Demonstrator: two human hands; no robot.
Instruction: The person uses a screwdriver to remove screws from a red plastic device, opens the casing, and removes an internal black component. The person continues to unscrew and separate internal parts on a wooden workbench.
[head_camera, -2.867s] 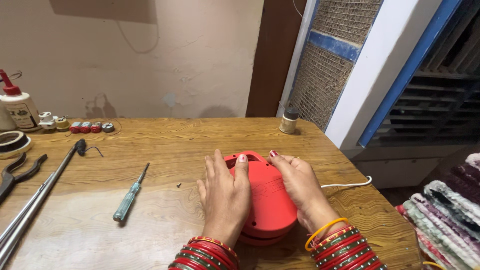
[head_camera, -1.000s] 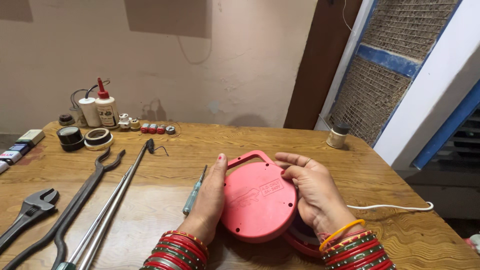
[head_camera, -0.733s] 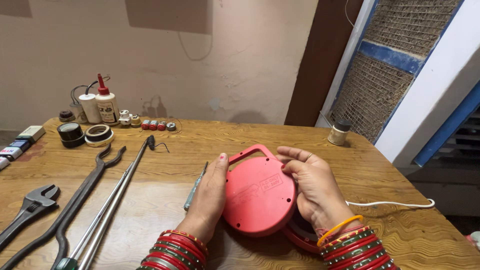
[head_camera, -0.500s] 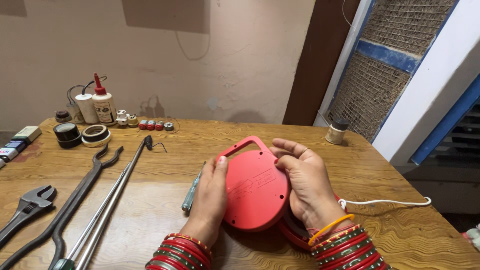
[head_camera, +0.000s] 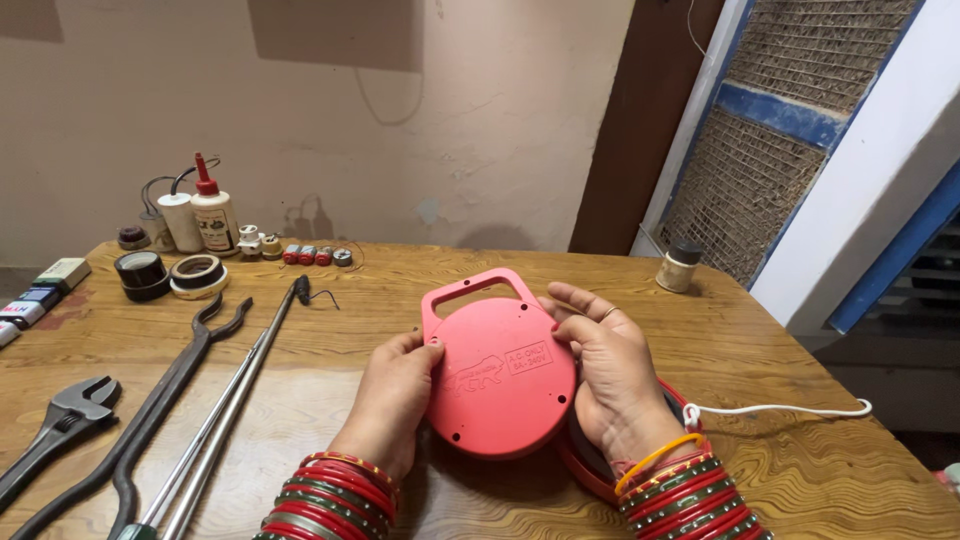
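Observation:
A round red plastic cover (head_camera: 497, 380) with a handle loop at its top is held tilted up above the wooden table (head_camera: 740, 340). My left hand (head_camera: 392, 398) grips its left edge. My right hand (head_camera: 612, 375) grips its right edge, fingers curled over the rim. Under my right wrist lies the other red half of the casing (head_camera: 590, 466), mostly hidden. A white cord (head_camera: 780, 409) runs from it toward the right table edge.
Long metal tongs (head_camera: 160, 400), a metal rod (head_camera: 235, 395) and a wrench (head_camera: 55, 425) lie at the left. Tape rolls (head_camera: 172, 274), a glue bottle (head_camera: 213, 217) and small parts sit at the back left. A small jar (head_camera: 682, 266) stands back right.
Both hands have lifted the red cover off the lower half and tilted its face up toward me. The screwdriver seen earlier by my left hand is hidden from view.

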